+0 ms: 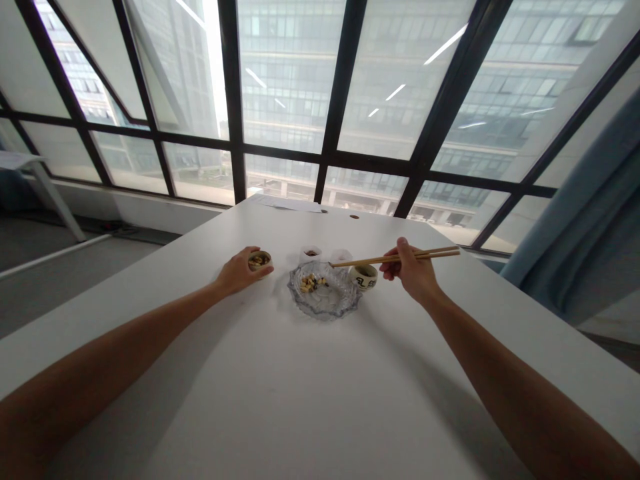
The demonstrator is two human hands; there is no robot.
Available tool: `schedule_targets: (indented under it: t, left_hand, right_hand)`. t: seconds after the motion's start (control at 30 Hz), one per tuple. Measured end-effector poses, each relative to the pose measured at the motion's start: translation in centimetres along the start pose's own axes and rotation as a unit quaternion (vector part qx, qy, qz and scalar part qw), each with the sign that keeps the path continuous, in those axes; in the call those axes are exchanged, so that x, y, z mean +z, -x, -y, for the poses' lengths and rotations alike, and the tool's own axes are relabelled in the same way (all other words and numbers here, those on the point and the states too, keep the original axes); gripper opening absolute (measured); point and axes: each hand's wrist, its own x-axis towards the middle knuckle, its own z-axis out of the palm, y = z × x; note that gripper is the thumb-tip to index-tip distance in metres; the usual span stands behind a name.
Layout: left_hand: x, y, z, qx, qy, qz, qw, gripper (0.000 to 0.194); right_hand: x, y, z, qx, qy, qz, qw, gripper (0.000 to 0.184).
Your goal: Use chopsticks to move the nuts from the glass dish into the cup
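Note:
My left hand (241, 270) is wrapped around a small cup (259, 259) holding yellowish beans, resting on the white table (300, 393). My right hand (411, 270) grips a pair of wooden chopsticks (395, 258) that lie almost level, tips pointing left over a small cup with dark markings (364, 276). Between the hands sits a clear glass dish (324, 290) with a few beans in its left part. Two small white cups (311, 254) (341, 256) stand just behind the dish.
A sheet of paper (285, 202) lies at the table's far edge, by two small dark spots. Large black-framed windows rise beyond. A blue curtain (590, 220) hangs at the right. Another table's leg (55, 200) stands at the far left.

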Motion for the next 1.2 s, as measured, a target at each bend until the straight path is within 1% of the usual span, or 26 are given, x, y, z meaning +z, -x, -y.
schedule_targets:
  t: [0.07, 0.13, 0.2, 0.27, 0.3, 0.33, 0.4, 0.47, 0.53, 0.63, 0.7, 0.77, 0.87, 0.93, 1.0, 1.1, 1.2]
  left_hand:
    - [-0.6, -0.6, 0.1, -0.011, -0.019, 0.024, 0.999, 0.080]
    - [-1.1, -1.3, -0.4, 0.002, -0.049, 0.022, 0.999, 0.080]
    - [-1.2, -2.1, -1.5, 0.040, -0.086, 0.006, 0.995, 0.076]
    - [-0.9, -3.0, -3.4, 0.089, -0.115, 0.001, 0.989, 0.071]
    - [-0.5, -3.4, -4.5, 0.110, -0.121, 0.005, 0.987, 0.068]
    - [0.0, -3.9, -5.7, 0.127, -0.121, 0.012, 0.984, 0.067]
    - [1.3, -4.8, -8.0, 0.138, -0.116, 0.041, 0.983, 0.065]
    - [2.7, -5.8, -9.8, 0.114, -0.118, 0.082, 0.983, 0.068]
    - [3.9, -6.6, -10.9, 0.079, -0.118, 0.120, 0.983, 0.073]
    - [5.2, -7.4, -11.3, 0.058, -0.101, 0.148, 0.982, 0.074]
    - [5.6, -7.8, -11.0, 0.065, -0.082, 0.139, 0.985, 0.074]
    - [5.8, -7.9, -10.7, 0.086, -0.064, 0.113, 0.988, 0.075]
    - [5.7, -7.7, -10.4, 0.128, -0.041, 0.078, 0.988, 0.076]
    - [5.6, -7.4, -10.4, 0.141, -0.031, 0.073, 0.987, 0.076]
    - [5.4, -7.2, -10.5, 0.141, -0.030, 0.076, 0.987, 0.076]
    - [5.2, -6.9, -10.6, 0.129, -0.035, 0.082, 0.988, 0.075]
    - [5.1, -7.1, -10.7, 0.112, -0.046, 0.087, 0.989, 0.075]
  right_hand:
    - [-0.7, -0.5, -0.2, 0.001, 0.004, -0.024, 1.000, 0.065]
    - [-1.3, -1.0, -0.5, 0.008, 0.012, -0.033, 0.999, 0.065]
    - [-1.7, -1.3, -0.8, 0.027, 0.017, -0.004, 0.999, 0.066]
    - [-1.7, -1.4, -0.9, 0.047, 0.013, 0.043, 0.998, 0.067]
    - [-1.6, -1.3, -0.9, 0.049, 0.008, 0.056, 0.997, 0.067]
    - [-1.4, -1.1, -0.8, 0.043, 0.002, 0.056, 0.998, 0.067]
    - [-0.8, -0.7, -0.5, 0.012, -0.007, 0.028, 1.000, 0.067]
    - [-0.1, 0.0, -0.2, -0.026, -0.006, -0.011, 1.000, 0.066]
    - [0.8, 0.7, -0.1, -0.060, 0.005, -0.036, 0.998, 0.065]
    - [2.2, 1.5, -0.4, -0.096, 0.023, -0.048, 0.994, 0.065]
    - [3.2, 1.5, -0.8, -0.108, 0.033, -0.046, 0.992, 0.064]
    - [4.1, 1.0, -1.3, -0.121, 0.053, -0.038, 0.991, 0.063]
    - [5.2, -0.3, -2.2, -0.152, 0.097, 0.002, 0.984, 0.060]
    - [5.8, -1.1, -2.7, -0.161, 0.121, 0.040, 0.979, 0.060]
    - [5.9, -1.4, -3.0, -0.159, 0.124, 0.054, 0.978, 0.062]
    - [5.4, -1.0, -2.8, -0.140, 0.092, 0.025, 0.985, 0.063]
    - [4.5, 0.2, -2.3, -0.096, 0.057, 0.011, 0.994, 0.064]
